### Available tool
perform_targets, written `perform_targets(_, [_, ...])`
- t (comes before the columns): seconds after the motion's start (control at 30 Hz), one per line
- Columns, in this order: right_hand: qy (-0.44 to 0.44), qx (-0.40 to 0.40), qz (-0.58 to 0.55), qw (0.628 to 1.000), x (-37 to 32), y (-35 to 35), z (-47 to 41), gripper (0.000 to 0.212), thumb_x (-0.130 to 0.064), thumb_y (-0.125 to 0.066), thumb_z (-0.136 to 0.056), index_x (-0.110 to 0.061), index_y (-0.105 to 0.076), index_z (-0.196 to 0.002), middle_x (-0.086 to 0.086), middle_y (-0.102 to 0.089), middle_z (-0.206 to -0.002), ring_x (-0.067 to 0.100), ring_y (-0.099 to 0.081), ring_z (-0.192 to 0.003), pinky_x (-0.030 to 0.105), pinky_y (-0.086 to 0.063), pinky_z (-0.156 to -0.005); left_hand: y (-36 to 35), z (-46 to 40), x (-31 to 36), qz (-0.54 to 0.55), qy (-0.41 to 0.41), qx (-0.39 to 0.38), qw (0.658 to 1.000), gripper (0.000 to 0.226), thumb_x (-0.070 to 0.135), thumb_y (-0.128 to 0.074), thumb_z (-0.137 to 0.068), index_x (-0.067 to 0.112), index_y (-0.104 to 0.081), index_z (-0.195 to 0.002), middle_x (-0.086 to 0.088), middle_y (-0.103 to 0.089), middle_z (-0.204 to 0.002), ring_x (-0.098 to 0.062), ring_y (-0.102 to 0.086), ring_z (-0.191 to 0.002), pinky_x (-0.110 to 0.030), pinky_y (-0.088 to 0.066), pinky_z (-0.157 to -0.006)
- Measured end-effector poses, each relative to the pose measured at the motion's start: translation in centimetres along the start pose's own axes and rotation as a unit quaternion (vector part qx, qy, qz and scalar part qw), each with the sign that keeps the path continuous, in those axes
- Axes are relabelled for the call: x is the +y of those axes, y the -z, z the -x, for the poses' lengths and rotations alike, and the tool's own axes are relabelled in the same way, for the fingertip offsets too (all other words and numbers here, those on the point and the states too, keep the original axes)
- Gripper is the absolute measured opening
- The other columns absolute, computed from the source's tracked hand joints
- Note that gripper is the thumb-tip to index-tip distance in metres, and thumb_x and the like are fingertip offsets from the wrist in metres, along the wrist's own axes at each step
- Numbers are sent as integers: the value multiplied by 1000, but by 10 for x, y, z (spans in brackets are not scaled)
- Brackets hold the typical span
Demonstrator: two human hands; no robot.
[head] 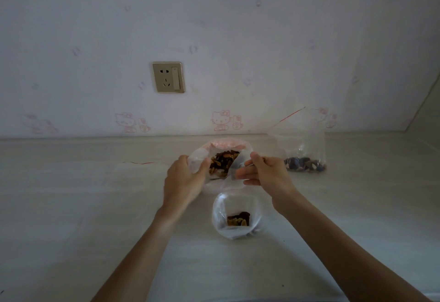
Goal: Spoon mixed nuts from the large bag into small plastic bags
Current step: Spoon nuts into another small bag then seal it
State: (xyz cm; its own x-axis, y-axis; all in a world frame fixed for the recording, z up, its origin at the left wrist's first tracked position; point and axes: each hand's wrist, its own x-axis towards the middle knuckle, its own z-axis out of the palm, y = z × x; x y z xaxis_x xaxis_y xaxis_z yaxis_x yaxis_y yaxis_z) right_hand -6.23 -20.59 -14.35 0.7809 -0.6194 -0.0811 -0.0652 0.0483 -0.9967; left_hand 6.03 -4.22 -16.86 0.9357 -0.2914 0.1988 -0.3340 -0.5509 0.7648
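A: Where does the large clear plastic bag of mixed nuts [223,161] sit, and which way does it point?

B: It stands upright on the pale tabletop [83,206], mouth up and open; brown and dark nuts show inside; it has no clear long axis.

A: And the left hand [184,180]?

B: On the large bag's left side; fingers curled round the bag's rim, gripping the plastic and holding the mouth apart.

A: The right hand [264,173]?

B: On the large bag's right side; thumb and fingers pinched on a thin metal spoon handle [248,164]; the other fingers lie loosely extended; the spoon's bowl is hidden, so I cannot tell where it points.

A: The small bags?

B: One small clear plastic bag [237,216] stands just in front of the large bag, mouth up, a few nuts at its bottom; a second small clear bag with a red seal line [301,149] stands to the large bag's right, well apart, dark nuts in its base; a flat empty clear bag [140,166] lies to the large bag's left.
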Motion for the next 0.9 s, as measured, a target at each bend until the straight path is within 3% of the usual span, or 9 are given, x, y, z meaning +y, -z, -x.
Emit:
perform_targets(0.13, [-6, 39, -28, 999, 7, -4, -7, 36, -24, -51, -109, -3, -72, -89, 11, -79, -78, 24, -78, -80, 31, -64, -73, -6, 1, -3, 43, -49, 12, 998, 33, 46, -60, -100, 15, -59, -90, -1, -65, -83, -22, -64, -77, -28, -44, -59])
perform_targets(0.27, [-1, 56, -56, 997, 9, -14, -12, 35, -19, -52, -108, -4, -73, -85, 11, -79, -79, 21, -78, -82, 23, -63, -72, -7, 3, 2, 85, -76, 11, 993, 32, 42, -61, -100, 12, -60, -89, -2, -65, -78, -18, -61, -71, -27, -43, -60])
perform_targets(0.4, [5, 69, -48, 996, 11, -20, -16, 32, -18, -51, -108, -7, -72, -87, 9, -80, -78, 19, -79, -81, 23, -63, -73, -8, 3, 2, 101, -88, -1, 991, 24, 45, -61, -100, 22, -65, -94, 7, -66, -78, -2, -58, -69, -14, -40, -57])
perform_targets(0.63, [16, 51, -27, 998, 17, -13, -13, 30, -21, -49, -109, -12, -75, -97, 4, -81, -84, 15, -78, -84, 26, -62, -79, -8, 5, 3, 121, -107, 11, 987, 20, 43, -58, -102, 26, -65, -94, 9, -65, -75, -1, -58, -67, -17, -40, -58])
perform_targets(0.8, [2, 27, -83, 996, 17, -7, -13, 29, -20, -48, -109, -2, -71, -107, 13, -80, -91, 22, -78, -90, 33, -62, -85, -9, 5, 0, 106, -121, 42, 986, 36, 39, -58, -104, 33, -49, -70, 11, -51, -57, -3, -49, -55, -19, -35, -53])
perform_targets(0.9, [-5, 21, -93, 995, 16, -3, -12, 30, -21, -48, -109, -1, -70, -109, 15, -80, -92, 24, -78, -91, 34, -62, -85, -9, 6, 0, 100, -135, 64, 984, 41, 35, -58, -104, 37, -45, -66, 19, -54, -58, -1, -49, -54, -15, -35, -52])
